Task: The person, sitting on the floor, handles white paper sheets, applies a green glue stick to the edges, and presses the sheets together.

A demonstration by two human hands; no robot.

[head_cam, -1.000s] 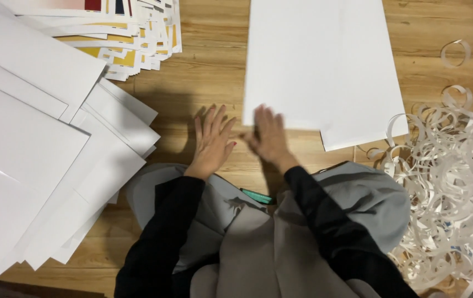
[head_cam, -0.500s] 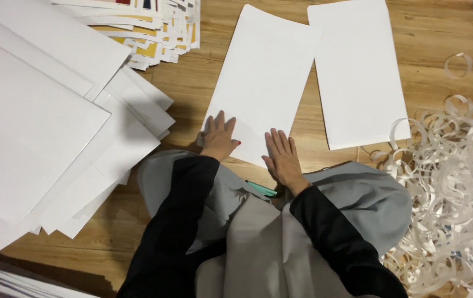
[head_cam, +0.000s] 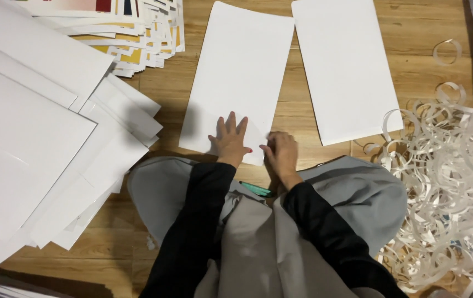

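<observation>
Smooth white rectangular sheet [head_cam: 238,77], wood floor [head_cam: 413,33]: left hand [head_cam: 230,140] flat, fingers spread; right hand [head_cam: 280,154] curled at edge, grip unclear.

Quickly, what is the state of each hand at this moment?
Left hand: open, fingers spread, pressed flat on the near white sheet.
Right hand: blurred at the same sheet's near edge; its grip cannot be told.

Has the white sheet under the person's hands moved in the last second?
Yes. The white paper sheet under the left hand and right hand slid left, off the other white sheet; bare wooden floor now shows between them.
</observation>
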